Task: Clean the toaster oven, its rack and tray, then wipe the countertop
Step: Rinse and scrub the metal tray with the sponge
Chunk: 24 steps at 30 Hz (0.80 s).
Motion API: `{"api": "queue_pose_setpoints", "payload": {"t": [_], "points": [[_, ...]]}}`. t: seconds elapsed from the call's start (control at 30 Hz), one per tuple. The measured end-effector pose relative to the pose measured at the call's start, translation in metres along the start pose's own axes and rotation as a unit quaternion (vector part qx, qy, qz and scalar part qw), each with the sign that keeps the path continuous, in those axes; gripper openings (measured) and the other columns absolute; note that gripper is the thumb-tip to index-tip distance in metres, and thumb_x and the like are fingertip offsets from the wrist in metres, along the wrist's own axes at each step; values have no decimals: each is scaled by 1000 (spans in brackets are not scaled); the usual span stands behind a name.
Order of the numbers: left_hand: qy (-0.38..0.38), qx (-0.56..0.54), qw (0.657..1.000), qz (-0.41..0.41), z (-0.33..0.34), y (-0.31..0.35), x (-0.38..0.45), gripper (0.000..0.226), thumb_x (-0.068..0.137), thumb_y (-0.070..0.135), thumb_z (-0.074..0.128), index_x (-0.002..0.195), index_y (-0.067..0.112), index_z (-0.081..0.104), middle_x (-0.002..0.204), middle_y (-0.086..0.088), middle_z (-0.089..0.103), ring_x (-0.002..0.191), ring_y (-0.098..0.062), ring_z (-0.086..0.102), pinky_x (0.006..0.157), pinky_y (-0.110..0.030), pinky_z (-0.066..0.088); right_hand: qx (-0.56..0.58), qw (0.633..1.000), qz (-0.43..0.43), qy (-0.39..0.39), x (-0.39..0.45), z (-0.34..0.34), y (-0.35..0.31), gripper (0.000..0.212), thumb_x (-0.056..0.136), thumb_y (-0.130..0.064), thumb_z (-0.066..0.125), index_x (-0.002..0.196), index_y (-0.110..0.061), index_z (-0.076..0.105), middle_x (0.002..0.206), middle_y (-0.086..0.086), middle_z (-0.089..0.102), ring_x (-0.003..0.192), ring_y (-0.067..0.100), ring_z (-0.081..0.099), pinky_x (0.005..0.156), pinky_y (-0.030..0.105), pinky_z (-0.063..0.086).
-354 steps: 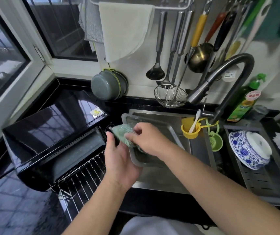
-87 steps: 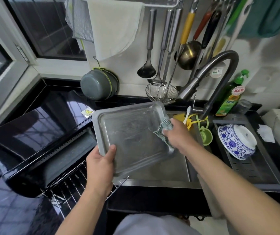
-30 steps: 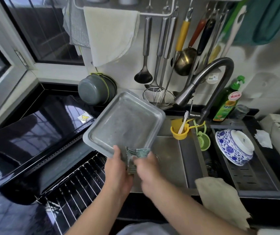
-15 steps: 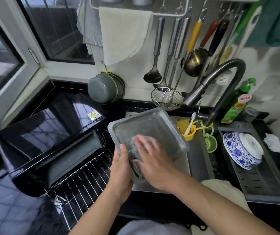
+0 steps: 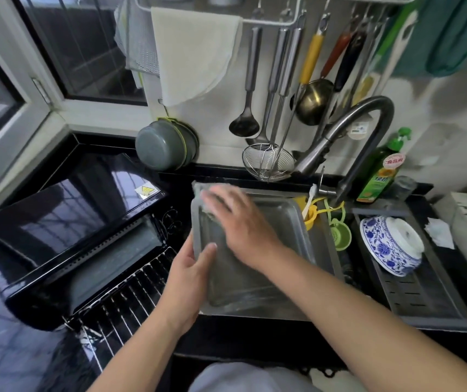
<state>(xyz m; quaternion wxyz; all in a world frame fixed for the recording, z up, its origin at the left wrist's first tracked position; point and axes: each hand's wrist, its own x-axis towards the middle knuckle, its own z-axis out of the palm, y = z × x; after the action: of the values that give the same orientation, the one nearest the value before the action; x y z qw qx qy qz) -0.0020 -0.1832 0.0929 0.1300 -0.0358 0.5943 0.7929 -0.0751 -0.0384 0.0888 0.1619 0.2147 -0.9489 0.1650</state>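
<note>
Scrubbing the oven tray over the sink

The left hand (image 5: 189,274) grips the metal tray's (image 5: 288,219) left rim above the sink (image 5: 324,250); the right hand (image 5: 239,222), fingers flat, presses a scrubbing cloth (image 5: 204,208) at its far corner.

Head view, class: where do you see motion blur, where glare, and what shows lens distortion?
Head view: the right hand is smeared by motion over the tray; the toaster oven top mirrors the bright window; the window frame lines bow, a wide-angle effect.

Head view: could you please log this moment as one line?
left hand grips grey metal baking tray | right hand presses cloth inside
</note>
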Motion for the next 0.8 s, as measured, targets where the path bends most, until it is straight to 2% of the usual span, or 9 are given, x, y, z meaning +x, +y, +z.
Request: {"api": "queue_pose_setpoints", "payload": {"t": [0.2,0.27,0.33,0.43,0.57,0.6,0.67,0.73,0.8], "points": [[32,-4,999,2,-20,2,-4,55,101,-12,45,135,28,61,114,-11,77,102,-32,75,78,-39,64,-44,967,237,-79,-28,-21,64,55,96,-2,35,150,-13,36,149,4,45,139,23,41,114,36,37],[12,18,1000,-5,-22,-4,-3,58,102,-12,45,139,31,57,116,-9,77,104,-31,75,81,-37,63,40,934,341,-95,-30,-23,69,37,103,-8,40,139,-9,45,124,8,58,112,26,58,85,35,50],[-12,71,997,9,-28,-7,-3,59,103,-9,46,142,34,55,121,-6,75,111,-29,73,90,-40,61,158,881,433,-105,-32,-27,71,31,104,-12,45,135,-12,48,101,0,56,79,14,57,57,28,43],[-19,208,977,47,-44,-8,10,49,104,2,53,136,39,58,120,2,74,107,-24,71,92,-44,58,236,864,438,-84,-49,-37,80,31,98,-11,59,127,-21,54,101,-9,58,79,9,58,56,21,40],[78,391,917,-25,-44,-18,43,20,98,17,61,101,35,66,94,10,74,87,-14,70,79,-39,56,140,909,385,73,-58,-42,82,22,93,-19,67,99,-33,51,86,-11,63,79,21,66,68,43,56],[105,326,936,-75,-41,-21,48,17,98,13,59,103,27,67,97,4,75,84,-17,69,77,-38,57,110,921,360,98,-58,-44,79,22,93,-21,67,99,-34,51,86,-13,62,76,17,64,67,44,55],[160,-4,964,-212,-38,-23,58,19,101,10,50,115,3,61,112,-16,71,94,-28,67,90,-40,57,74,945,289,133,-59,-49,74,19,93,-20,64,102,-30,51,91,-14,61,74,10,60,64,45,54],[167,-277,899,-295,-40,-17,62,42,108,23,44,124,-16,46,123,-38,60,114,-46,61,109,-52,48,61,963,223,141,-69,-50,75,21,93,-16,62,101,-30,49,99,-14,63,79,14,64,66,46,54],[163,-353,866,-313,-44,-15,69,42,107,18,47,118,-23,45,114,-45,60,110,-47,62,108,-45,49,74,974,175,123,-89,-43,81,27,90,-7,64,102,-26,49,112,-13,64,92,20,68,77,51,55]]}}
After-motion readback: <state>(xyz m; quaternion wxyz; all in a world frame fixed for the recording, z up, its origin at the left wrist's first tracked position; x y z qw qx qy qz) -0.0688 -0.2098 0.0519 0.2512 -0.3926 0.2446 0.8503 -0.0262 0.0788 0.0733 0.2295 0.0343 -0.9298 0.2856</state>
